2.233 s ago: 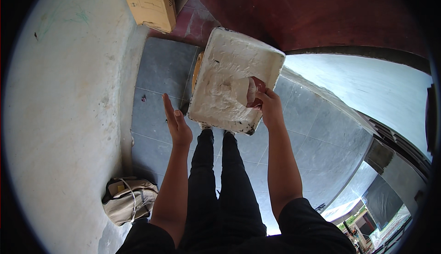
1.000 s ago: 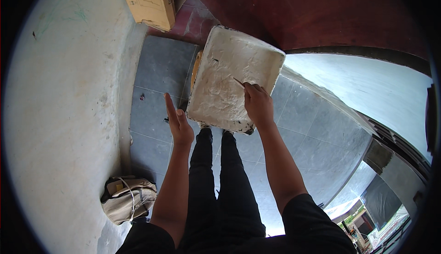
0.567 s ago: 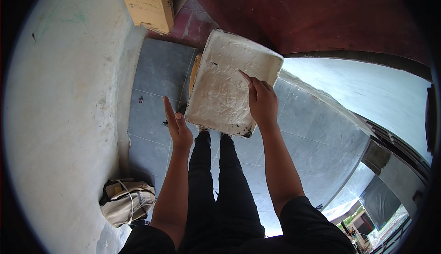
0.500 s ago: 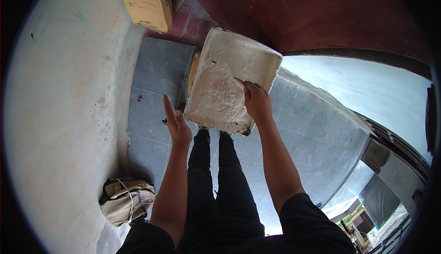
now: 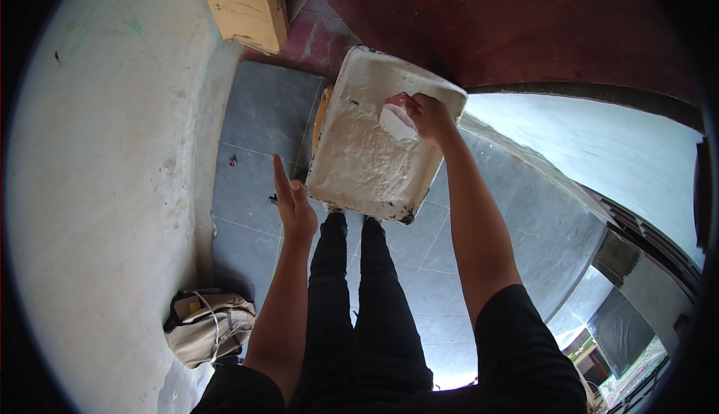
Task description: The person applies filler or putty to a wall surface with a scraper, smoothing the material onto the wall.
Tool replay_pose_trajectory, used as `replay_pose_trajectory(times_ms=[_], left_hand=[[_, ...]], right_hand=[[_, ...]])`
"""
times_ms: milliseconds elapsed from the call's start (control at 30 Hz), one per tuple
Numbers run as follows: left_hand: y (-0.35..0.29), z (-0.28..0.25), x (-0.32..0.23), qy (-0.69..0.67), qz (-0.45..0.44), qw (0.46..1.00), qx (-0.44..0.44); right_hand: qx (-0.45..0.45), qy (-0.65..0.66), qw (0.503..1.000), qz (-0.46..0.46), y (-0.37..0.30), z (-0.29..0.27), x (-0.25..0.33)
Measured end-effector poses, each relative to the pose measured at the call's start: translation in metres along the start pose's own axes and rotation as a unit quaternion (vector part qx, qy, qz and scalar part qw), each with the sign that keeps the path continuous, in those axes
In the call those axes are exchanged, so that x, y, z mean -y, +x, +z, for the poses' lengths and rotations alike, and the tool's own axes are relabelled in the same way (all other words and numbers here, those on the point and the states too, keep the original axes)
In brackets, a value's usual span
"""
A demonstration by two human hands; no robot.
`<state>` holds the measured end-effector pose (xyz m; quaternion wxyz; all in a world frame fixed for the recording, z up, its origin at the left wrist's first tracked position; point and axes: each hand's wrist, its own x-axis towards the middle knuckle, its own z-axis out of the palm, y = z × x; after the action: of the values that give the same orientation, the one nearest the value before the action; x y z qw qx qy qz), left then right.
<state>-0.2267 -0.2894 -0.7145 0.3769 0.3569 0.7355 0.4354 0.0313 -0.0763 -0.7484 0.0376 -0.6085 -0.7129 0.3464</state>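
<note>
A rectangular white tray [image 5: 359, 167] with dark chipped edges is in front of me, its inside coated with lumpy off-white paste. In my right hand [image 5: 433, 118] is a flat reddish scraper [image 5: 401, 101], gripped by its upper edge. White paste [image 5: 397, 122] covers the scraper's lower face, over the tray's upper right part. My left hand [image 5: 296, 203] is open, fingers straight and pointing up, beside the tray's lower left corner. Nothing is in it, and I cannot tell whether it touches the rim.
A pale wall [image 5: 112, 189] runs along the left, with a beige bag [image 5: 210, 326] at its foot. A cardboard box [image 5: 243, 5] stands at the far left. Behind the tray is a dark red surface [image 5: 569, 24]. Grey floor tiles [image 5: 266, 114] lie below, and my legs are under the tray.
My right hand has moved up and right across the tray. The scraper has turned from edge-on to show its broad face with white paste on it. My left hand has hardly moved.
</note>
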Motion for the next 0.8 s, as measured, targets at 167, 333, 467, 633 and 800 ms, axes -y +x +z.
replay_pose_trajectory(times_ms=[167, 333, 467, 633, 800], left_hand=[[0.000, -0.006, 0.001, 0.001, 0.005, 1.000, -0.005], [0.002, -0.008, 0.002, 0.009, 0.010, 1.000, -0.006], [0.002, -0.007, 0.005, -0.003, -0.001, 1.000, -0.010], [-0.002, -0.006, 0.008, 0.016, 0.007, 1.000, -0.006], [-0.003, -0.003, 0.005, 0.010, -0.001, 1.000, -0.003]], right_hand=[[0.074, 0.003, 0.997, -0.005, -0.003, 0.007, 0.005], [0.005, 0.050, 0.999, 0.018, -0.003, -0.009, -0.013], [0.000, 0.018, 1.000, 0.013, 0.007, 0.001, -0.013], [0.071, 0.031, 0.996, 0.039, 0.012, 0.001, -0.019], [0.062, 0.034, 0.997, 0.027, 0.008, 0.008, -0.023]])
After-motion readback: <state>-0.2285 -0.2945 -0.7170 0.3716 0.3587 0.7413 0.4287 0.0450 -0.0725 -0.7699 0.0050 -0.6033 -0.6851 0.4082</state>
